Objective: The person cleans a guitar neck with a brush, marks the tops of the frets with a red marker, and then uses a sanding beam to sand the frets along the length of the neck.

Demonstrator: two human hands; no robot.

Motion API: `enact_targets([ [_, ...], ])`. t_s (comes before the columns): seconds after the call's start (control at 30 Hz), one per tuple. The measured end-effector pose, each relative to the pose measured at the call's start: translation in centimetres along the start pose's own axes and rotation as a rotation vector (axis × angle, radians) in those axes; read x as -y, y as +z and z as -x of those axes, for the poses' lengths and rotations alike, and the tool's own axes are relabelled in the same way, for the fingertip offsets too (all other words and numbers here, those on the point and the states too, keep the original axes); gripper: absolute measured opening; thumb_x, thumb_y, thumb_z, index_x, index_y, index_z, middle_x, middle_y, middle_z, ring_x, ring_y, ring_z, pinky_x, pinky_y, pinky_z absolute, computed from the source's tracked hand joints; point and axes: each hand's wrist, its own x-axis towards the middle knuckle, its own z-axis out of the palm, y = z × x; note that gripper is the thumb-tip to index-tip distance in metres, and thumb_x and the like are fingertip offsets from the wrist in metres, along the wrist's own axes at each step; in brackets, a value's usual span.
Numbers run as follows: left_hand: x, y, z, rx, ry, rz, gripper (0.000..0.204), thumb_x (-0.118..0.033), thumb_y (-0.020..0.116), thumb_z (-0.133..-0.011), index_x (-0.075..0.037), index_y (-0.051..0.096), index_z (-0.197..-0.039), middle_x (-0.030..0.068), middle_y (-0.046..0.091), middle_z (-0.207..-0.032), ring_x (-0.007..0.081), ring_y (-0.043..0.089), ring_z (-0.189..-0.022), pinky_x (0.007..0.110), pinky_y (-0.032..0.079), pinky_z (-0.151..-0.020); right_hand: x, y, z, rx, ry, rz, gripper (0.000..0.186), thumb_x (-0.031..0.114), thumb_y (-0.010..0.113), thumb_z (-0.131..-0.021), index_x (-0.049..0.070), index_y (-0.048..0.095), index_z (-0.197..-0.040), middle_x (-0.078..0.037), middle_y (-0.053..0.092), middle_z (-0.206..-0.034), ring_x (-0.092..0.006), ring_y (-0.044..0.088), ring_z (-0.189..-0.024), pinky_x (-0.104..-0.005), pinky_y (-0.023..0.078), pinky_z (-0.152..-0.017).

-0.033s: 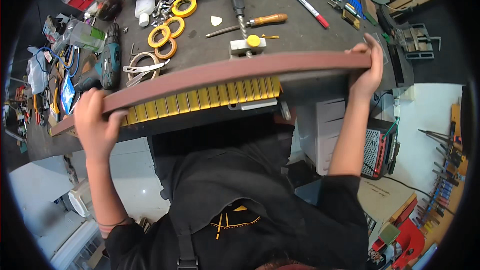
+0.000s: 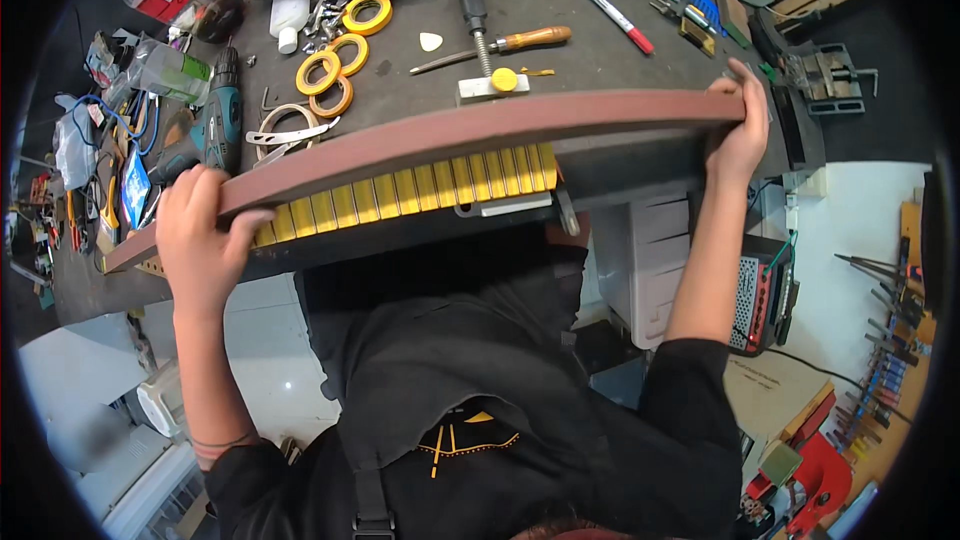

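A long bar faced with reddish-brown abrasive (image 2: pixel 480 122) spans the bench edge, held lengthwise in both hands. My left hand (image 2: pixel 203 232) wraps round it towards its left end, thumb on the near side. Near the right end my right hand (image 2: pixel 741 130) grips it, fingers over the far side. Just nearer to me, partly beneath the bar, lies a fretted neck (image 2: pixel 410 192) with yellow tape between its metal frets. The bar hides its far edge, so contact between them cannot be told. Behind the bar is a clamp with a black handle (image 2: pixel 470 2).
A wood-handled tool (image 2: pixel 530 39), a red-capped marker (image 2: pixel 615 17) and yellow tape rolls (image 2: pixel 367 14) lie on the dark bench (image 2: pixel 400 90). A cordless drill (image 2: pixel 222 110) and loose tools crowd the left. A drawer unit (image 2: pixel 655 270) stands below at the right.
The bar and both hands have shifted slightly: my left hand a little to the right, my right hand a little farther away. The grip of both hands is unchanged.
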Motion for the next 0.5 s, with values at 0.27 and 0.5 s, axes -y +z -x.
enact_targets([
  [0.27,2.0,-4.8,-6.0,0.400,0.007,0.138,0.064,-0.042,0.089,-0.073,0.002,0.045,-0.086,0.0157,0.045,-0.078,0.0309,0.045,-0.073,0.042,0.039,-0.068,1.1,-1.4,-3.0,-0.039,0.074,-0.106,0.030,0.013,0.054,-0.107,-0.004,0.070,-0.125,-0.007,0.072,-0.090,-0.0133,0.065,-0.087,-0.0264,0.049,-0.081],
  [0.5,2.0,-5.5,-4.4,0.493,-0.042,0.267,0.067,-0.056,0.082,-0.082,-0.002,0.057,-0.113,0.0166,0.062,-0.093,0.0344,0.060,-0.085,0.041,0.051,-0.083,-0.4,-2.8,-1.1,0.307,0.094,-0.524,0.020,0.007,0.052,-0.094,0.001,0.064,-0.109,-0.009,0.059,-0.096,-0.0238,0.062,-0.101,-0.0493,0.052,-0.107],
])
